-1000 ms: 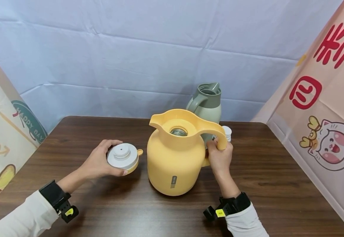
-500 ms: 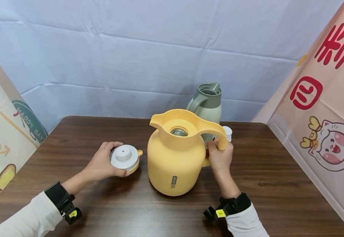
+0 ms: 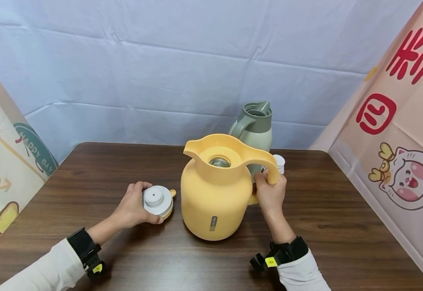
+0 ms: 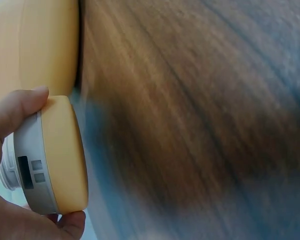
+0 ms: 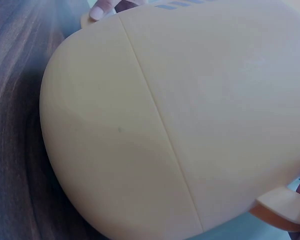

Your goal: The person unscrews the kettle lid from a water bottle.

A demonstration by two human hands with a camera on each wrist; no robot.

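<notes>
My left hand (image 3: 133, 207) holds a round lid (image 3: 159, 202) by its sides, thumb on the near side and fingers on the far side. The lid is upside down: its white, stepped plug faces up, its yellow top faces down, and a small yellow tab points right. In the left wrist view the lid's yellow part (image 4: 65, 155) is close over the table. A big yellow thermos jug (image 3: 215, 198) stands upright just right of the lid, its mouth uncovered. Around the jug's handle (image 3: 266, 159) curls my right hand (image 3: 272, 195). From the right wrist, the jug's body (image 5: 140, 125) fills most of the view.
Behind the yellow jug stands a green thermos jug (image 3: 260, 139), also uncovered. A white ridged piece (image 3: 280, 161) shows beyond my right hand, partly hidden. The brown wooden table (image 3: 98, 169) ends at a pale cloth backdrop (image 3: 142, 81); a printed cloth (image 3: 397, 161) hangs on the right.
My left hand has moved the lid down toward the table, nearer to me and slightly right. The yellow jug and my right hand on its handle have stayed put.
</notes>
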